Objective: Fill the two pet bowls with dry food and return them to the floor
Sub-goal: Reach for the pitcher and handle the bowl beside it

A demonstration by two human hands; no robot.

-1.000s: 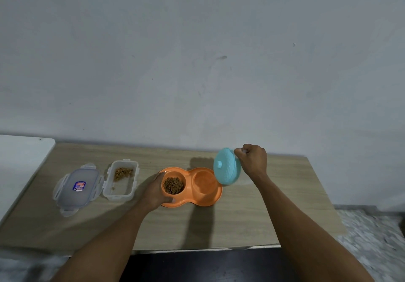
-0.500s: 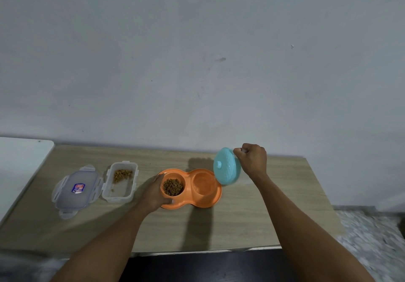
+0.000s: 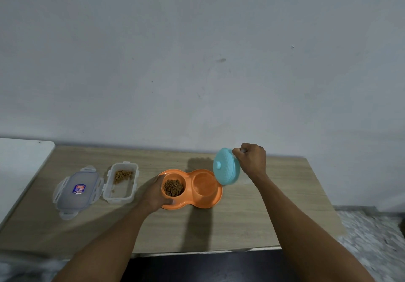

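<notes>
Gripped with the left hand point(image 3: 156, 194) the left end of the orange double bowl point(image 3: 215, 198), at the middle of the table point(image 3: 252, 229), beside its dry food point(image 3: 173, 187); held in the curled right hand point(image 3: 252, 161) the teal bowl point(image 3: 225, 169) by its rim (tipped on edge above the right well).

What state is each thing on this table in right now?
Orange bowl: left well full of kibble, right well shows none.
Blue bowl: tipped on edge at the orange bowl's right end.
Container: open, little kibble left.
Lid: off, flat beside the container.
Left hand: holds the orange bowl.
Right hand: grips the blue bowl.
</notes>
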